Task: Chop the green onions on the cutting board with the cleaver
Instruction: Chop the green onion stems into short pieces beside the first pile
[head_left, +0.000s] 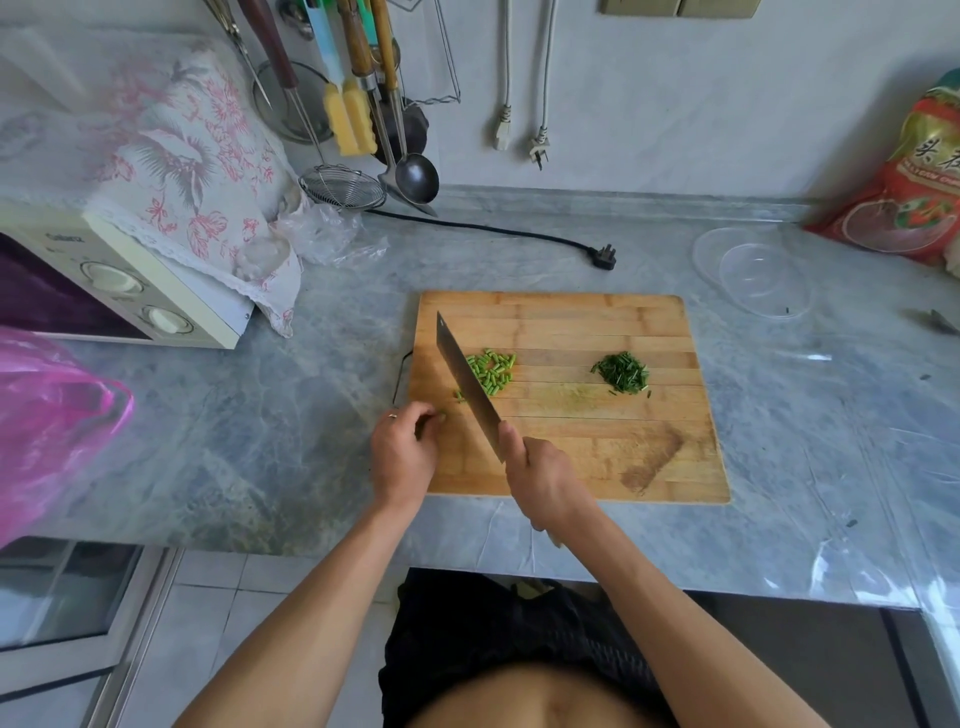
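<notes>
1. Head view: the right hand (545, 480) has its fingers curled around the handle of the cleaver (470, 387), forefinger and thumb up by the blade's heel. The blade runs from the hand toward 11 o'clock across the bamboo cutting board (597, 452), its edge along the left side of the pale pile.
2. The left hand (402, 449) sits at the board's left edge, at about 9 o'clock from the cleaver's heel. Its fingers are curled together, fingertips (434, 418) bunched near a small green piece; whether they pinch it, I cannot tell. A ring shows on one finger.
3. Two piles of cut green onion lie on the board: a light green pile (493, 373) of short stem lengths just right of the blade, touching it, and a dark green pile (622, 371) of finer leaf bits well apart, at 3 o'clock from the first. A few stray pieces (459, 396) lie left of the blade, between it and the left fingertips.
4. The blade partly hides the pale pile's left side.
5. Around the board on the marble counter (805, 441): a toaster oven (119, 291) under a floral cloth at 10 o'clock, one black power plug (604, 256) at 12 o'clock, two stacked clear plastic bowls (753, 275) at 2 o'clock, a red printed bag (914, 197) beyond them, and a pink plastic bag (47, 415) at 9 o'clock.
6. Hanging utensils (363, 104) line the wall at 11 o'clock; two white plugs (519, 135) dangle beside them.
</notes>
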